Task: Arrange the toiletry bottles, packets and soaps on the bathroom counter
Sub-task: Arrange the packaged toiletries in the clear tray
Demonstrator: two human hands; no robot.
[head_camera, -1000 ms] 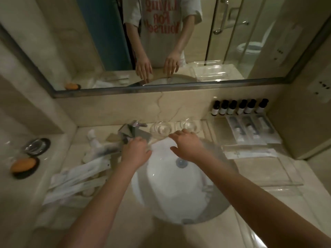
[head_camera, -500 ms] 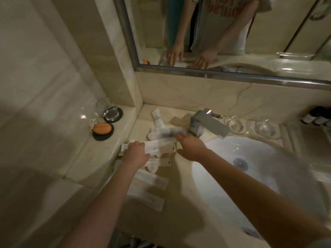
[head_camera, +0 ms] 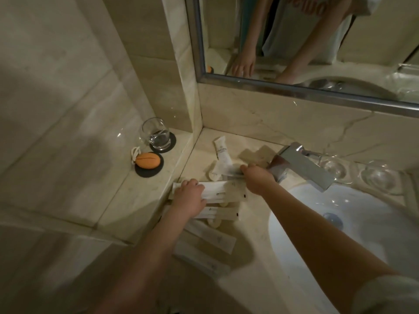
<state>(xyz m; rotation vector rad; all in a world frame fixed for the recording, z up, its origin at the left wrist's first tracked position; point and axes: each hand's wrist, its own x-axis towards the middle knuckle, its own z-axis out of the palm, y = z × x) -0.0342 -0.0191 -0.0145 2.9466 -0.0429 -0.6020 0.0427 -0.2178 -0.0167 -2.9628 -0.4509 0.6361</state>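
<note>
**Counter corner, at 9 o'clock of the basin point(head_camera: 340, 227).** The left hand point(head_camera: 189, 197) lies knuckles up on the left end of the top packet point(head_camera: 226, 191), a long white sachet set crosswise. Its fingers are bent over the packet's far edge. The right hand point(head_camera: 258, 179) is at 2 o'clock of the left hand, just beside the tap point(head_camera: 301, 168). Its fingers are curled onto a small packet point(head_camera: 231, 173), which is blurred and lies at 12 o'clock of the top packet. A white tube point(head_camera: 221, 152) lies flat on the counter point(head_camera: 249, 232), further toward 12 o'clock. More long packets point(head_camera: 224, 213) trail toward 6 o'clock, partly covering small round pale pieces point(head_camera: 214, 175). On the raised ledge point(head_camera: 136, 196) at 9 o'clock are an orange soap point(head_camera: 147, 160) on a dark dish and a glass point(head_camera: 156, 134) on a coaster.
</note>
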